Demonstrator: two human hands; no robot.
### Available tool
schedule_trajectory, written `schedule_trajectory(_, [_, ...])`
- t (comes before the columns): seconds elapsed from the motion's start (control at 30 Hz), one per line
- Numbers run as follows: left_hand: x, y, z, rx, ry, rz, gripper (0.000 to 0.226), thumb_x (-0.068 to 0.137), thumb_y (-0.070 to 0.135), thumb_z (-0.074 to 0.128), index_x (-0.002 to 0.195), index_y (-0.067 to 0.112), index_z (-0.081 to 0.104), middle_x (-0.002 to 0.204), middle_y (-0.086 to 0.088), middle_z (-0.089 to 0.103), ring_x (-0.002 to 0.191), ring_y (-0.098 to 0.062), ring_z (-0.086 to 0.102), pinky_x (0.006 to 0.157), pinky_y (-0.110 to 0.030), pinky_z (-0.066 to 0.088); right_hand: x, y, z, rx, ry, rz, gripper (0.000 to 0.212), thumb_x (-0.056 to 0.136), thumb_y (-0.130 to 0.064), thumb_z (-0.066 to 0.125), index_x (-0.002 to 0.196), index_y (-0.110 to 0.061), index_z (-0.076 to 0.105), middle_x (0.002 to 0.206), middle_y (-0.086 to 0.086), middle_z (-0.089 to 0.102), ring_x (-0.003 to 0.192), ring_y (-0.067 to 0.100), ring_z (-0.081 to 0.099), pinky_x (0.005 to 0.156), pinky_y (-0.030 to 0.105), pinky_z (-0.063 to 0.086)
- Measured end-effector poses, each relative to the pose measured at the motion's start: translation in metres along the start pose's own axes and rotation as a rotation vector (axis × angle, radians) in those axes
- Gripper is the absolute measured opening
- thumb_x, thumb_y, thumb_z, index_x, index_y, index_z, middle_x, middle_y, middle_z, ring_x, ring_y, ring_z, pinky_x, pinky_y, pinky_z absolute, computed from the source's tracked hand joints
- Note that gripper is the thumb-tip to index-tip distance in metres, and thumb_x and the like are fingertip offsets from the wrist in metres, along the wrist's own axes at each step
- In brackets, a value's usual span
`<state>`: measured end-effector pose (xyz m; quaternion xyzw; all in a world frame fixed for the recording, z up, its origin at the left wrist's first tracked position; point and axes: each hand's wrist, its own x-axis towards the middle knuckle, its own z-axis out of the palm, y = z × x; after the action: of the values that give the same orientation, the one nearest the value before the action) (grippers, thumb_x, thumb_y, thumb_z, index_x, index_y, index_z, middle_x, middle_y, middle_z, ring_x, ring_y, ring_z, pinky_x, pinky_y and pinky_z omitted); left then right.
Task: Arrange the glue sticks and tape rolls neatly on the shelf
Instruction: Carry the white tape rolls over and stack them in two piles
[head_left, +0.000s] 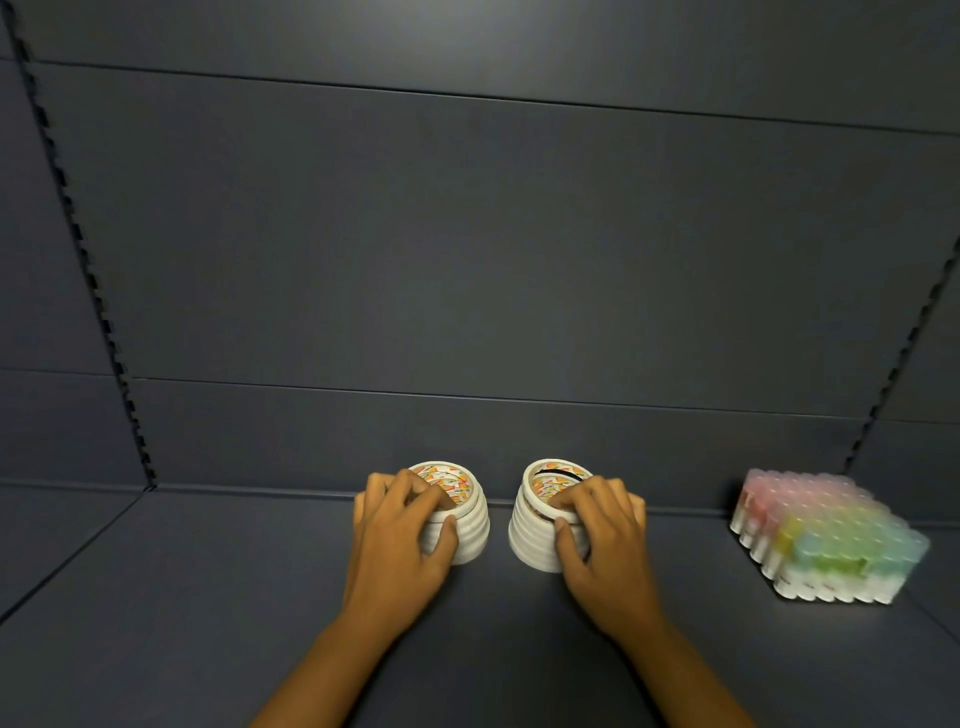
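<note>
Your left hand (402, 525) and right hand (597, 530) each gripped a tape stack (470, 530) on the shelf (208, 597). The right stack (530, 535) seemingly leaned, so squaring both upright suited.

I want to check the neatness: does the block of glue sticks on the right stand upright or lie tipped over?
Upright. The glue sticks stand packed together on the shelf, coloured caps up, white bodies down.

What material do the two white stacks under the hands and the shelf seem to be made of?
Left tape stack and right tape stack: probably paper tape wound on card cores; matte white ribbed sides, printed colourful labels on top. Shelf: likely painted metal; smooth dark blue-grey panels with a faint sheen, and slotted uprights at the sides.
</note>
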<state>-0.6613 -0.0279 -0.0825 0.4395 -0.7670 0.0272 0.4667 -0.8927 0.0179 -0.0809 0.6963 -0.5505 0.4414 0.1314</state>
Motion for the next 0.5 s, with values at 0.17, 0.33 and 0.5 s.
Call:
schedule_trajectory(0.17, [-0.0027, -0.0009, -0.0003, -0.004, -0.029, 0.009, 0.013, 0.084, 0.039, 0.056, 0.082, 0.026, 0.054, 0.092, 0.015, 0.047, 0.091, -0.013, 0.041, 0.077, -0.03, 0.035, -0.0018, 0.0003, 0.0002, -0.004, -0.033, 0.01, 0.015, 0.087, -0.029, 0.049, 0.095, -0.023, 0.06, 0.098, -0.012, 0.056, 0.095, 0.011, 0.05, 0.086, 0.025, 0.03])
schedule_trajectory(0.33, [-0.0028, -0.0036, 0.0011, 0.008, -0.051, 0.009, 0.015, 0.086, 0.041, 0.053, 0.085, 0.026, 0.055, 0.093, 0.015, 0.046, 0.092, -0.013, 0.04, 0.078, -0.03, 0.036, -0.0013, -0.0014, -0.0007, -0.012, -0.069, 0.017, 0.015, 0.087, -0.03, 0.047, 0.095, -0.023, 0.059, 0.098, -0.011, 0.056, 0.094, 0.011, 0.051, 0.086, 0.026, 0.031])
schedule_trajectory(0.5, [-0.0044, -0.0055, 0.0023, 0.043, -0.063, 0.003, 0.017, 0.089, 0.043, 0.052, 0.089, 0.027, 0.056, 0.095, 0.015, 0.045, 0.094, -0.012, 0.039, 0.08, -0.03, 0.036, -0.0004, -0.0032, -0.0014, -0.043, -0.066, 0.01, 0.015, 0.085, -0.029, 0.048, 0.091, -0.022, 0.058, 0.094, -0.01, 0.056, 0.091, 0.013, 0.051, 0.085, 0.029, 0.034])
